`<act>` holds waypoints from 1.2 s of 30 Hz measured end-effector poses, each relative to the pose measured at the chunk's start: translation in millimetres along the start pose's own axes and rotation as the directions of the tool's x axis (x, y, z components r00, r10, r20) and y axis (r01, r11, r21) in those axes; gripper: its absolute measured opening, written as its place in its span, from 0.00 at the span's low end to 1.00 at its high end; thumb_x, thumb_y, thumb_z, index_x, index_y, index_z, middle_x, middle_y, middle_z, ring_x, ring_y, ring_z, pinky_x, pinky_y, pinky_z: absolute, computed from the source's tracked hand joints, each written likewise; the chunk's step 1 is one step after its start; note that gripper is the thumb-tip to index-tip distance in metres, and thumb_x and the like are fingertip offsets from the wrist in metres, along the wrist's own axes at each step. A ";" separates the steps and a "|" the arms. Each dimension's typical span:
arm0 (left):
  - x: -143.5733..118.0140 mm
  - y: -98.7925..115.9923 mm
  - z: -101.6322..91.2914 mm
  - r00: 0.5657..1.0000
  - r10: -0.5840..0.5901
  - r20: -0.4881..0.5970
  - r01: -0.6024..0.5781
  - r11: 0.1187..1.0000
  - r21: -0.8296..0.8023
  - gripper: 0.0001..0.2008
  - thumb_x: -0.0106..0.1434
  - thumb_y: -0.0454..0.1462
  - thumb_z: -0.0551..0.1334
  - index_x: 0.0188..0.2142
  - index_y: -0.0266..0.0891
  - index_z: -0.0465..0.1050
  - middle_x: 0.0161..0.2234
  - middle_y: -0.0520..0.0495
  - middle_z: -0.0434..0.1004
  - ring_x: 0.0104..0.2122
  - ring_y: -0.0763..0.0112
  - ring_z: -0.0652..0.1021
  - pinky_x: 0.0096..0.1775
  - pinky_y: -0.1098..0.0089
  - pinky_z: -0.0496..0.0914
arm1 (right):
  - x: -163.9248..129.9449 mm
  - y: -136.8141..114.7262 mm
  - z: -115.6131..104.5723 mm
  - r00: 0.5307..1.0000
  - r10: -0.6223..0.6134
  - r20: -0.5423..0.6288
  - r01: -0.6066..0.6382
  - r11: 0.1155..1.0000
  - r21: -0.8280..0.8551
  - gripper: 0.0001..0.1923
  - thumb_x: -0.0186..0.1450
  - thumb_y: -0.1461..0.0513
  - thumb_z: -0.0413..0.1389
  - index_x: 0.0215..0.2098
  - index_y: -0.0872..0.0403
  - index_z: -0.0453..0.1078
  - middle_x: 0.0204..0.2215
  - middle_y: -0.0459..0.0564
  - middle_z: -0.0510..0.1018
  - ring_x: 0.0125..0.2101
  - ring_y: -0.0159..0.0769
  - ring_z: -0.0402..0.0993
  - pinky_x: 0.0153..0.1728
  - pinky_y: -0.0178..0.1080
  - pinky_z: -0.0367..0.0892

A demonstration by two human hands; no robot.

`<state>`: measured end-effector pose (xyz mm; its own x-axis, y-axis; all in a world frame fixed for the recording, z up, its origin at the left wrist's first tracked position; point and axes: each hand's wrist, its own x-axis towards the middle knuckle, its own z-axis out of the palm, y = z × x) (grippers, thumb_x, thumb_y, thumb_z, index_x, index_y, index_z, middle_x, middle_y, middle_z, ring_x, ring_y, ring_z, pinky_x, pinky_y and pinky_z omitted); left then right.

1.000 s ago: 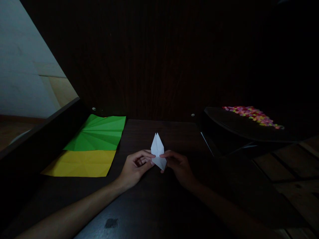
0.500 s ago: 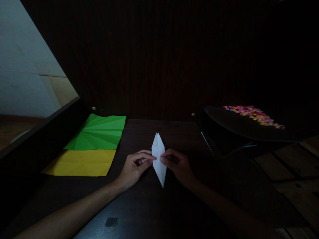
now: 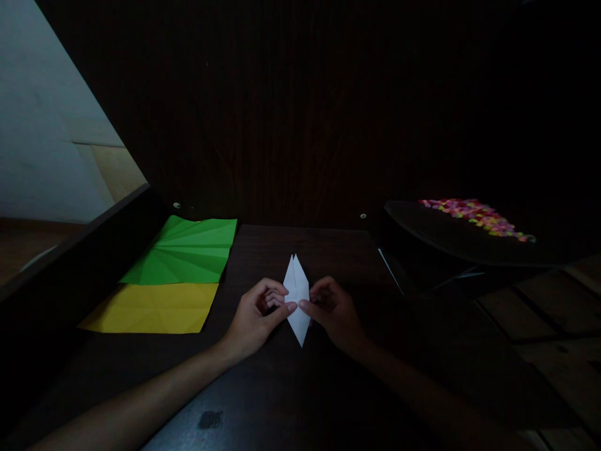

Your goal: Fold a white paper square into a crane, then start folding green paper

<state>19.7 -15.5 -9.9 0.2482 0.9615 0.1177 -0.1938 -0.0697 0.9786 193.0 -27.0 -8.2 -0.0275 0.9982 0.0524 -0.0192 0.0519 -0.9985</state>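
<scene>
A white sheet of paper folded into a narrow diamond is at the middle of the dark table, its split double point facing away from me and its single point toward me. My left hand pinches its left edge, thumb on the front face and fingers curled at the side. On the opposite edge, my right hand grips it the same way, its thumb tip close to the left one. What the fingers do behind the paper is hidden.
Creased green paper overlaps yellow paper on the left, beside a raised dark edge. A dark panel rises behind the table. Multicoloured small pieces lie on a dark surface at right.
The folded paper has tilted and shifted slightly left, its near point higher in view. Both thumbs have come onto its front face, while the index fingers have moved back to its edges.
</scene>
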 end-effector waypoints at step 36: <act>4.1 -0.3 -6.6 0.989 -0.132 0.063 0.137 0.988 -0.078 0.14 0.52 0.39 0.73 0.33 0.34 0.74 0.33 0.48 0.78 0.32 0.72 0.78 0.36 0.73 0.71 | -10.6 -0.5 3.4 0.986 -0.150 0.069 0.142 0.984 0.109 0.11 0.59 0.60 0.64 0.39 0.49 0.72 0.30 0.44 0.73 0.27 0.30 0.72 0.27 0.33 0.71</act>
<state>14.5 -9.8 -10.8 0.3312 0.9436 -0.0019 -0.2310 0.0831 0.9694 189.9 -37.8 -8.2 -0.0928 0.9748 0.2028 -0.1317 0.1899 -0.9729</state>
